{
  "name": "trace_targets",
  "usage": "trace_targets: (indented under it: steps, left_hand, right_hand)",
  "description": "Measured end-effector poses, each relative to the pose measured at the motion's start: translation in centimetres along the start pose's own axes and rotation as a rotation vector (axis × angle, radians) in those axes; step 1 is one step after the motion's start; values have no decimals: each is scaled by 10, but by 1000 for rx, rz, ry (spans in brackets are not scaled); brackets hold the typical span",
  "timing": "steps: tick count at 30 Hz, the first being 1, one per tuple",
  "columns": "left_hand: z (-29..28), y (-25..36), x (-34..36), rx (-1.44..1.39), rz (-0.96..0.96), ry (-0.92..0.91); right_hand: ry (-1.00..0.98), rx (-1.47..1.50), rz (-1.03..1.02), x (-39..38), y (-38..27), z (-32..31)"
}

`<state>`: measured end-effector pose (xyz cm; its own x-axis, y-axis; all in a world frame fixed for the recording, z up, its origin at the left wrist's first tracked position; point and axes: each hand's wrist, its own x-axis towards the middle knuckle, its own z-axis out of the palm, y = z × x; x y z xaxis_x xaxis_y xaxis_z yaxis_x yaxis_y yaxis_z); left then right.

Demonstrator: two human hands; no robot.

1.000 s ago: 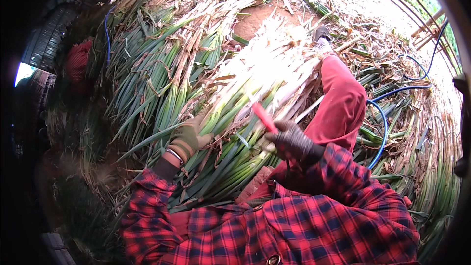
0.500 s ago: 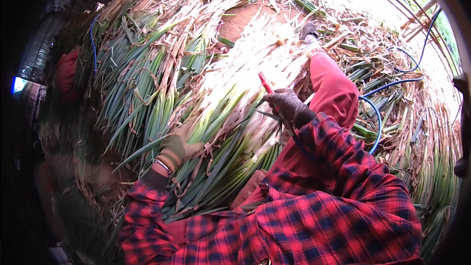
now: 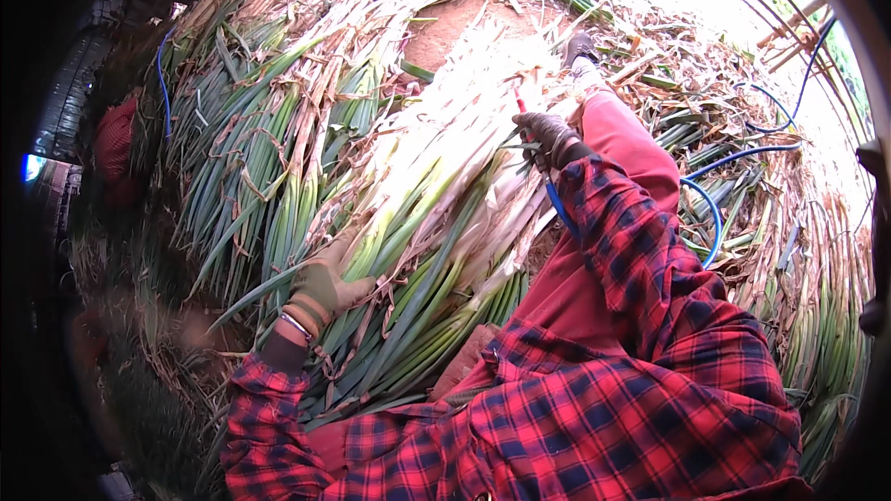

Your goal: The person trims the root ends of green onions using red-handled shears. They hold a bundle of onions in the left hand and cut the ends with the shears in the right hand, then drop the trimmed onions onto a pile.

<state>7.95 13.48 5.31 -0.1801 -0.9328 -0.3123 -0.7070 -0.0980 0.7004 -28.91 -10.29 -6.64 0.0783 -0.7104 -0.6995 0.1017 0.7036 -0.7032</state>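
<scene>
While the left hand (image 3: 325, 292), in an olive-green glove, reaches in among long leek-like stalks (image 3: 418, 190) with green leaves and pale ends, its thumb stands away from the fingers, which the leaves partly hide; whether it grips any cannot be told. Well apart from it, farther forward, the right hand (image 3: 549, 137), darkly gloved, is closed around a slim red-tipped tool (image 3: 521, 102), held just over the pale ends of the stalks.

A glossy length of blue hose (image 3: 560, 209) shows just below the right hand, beside the red-and-navy checked sleeve (image 3: 613, 223). Close on that hand's right, a dusty-red trouser leg (image 3: 631, 148) blocks the side; beyond it lies a looped blue hose (image 3: 715, 223) over dry stalks. Leaves are heaped thickly to the left hand's left and front. Between the hands, the air over the stalks is open; ahead of both, brown earth (image 3: 450, 35) breaks the pile.
</scene>
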Motion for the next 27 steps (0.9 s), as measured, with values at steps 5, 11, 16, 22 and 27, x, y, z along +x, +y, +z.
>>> trace_targets:
  steps: [5,11,16,22,27]
  left_hand:
    - [-16,12,-8,73,-211,-61]
    - [-7,-1,-7,-115,-206,56]
    - [-4,15,-8,272,-202,155]
    - [15,34,-12,816,-195,145]
    - [20,28,-14,806,-216,97]
  right_hand:
    - [-141,-74,-23,-40,21,14]
    - [-524,-281,-20,-213,66,46]
    - [-722,-430,-133,-279,104,61]
    - [-636,-290,-67,-255,106,51]
    - [-645,-365,-14,-261,100,46]
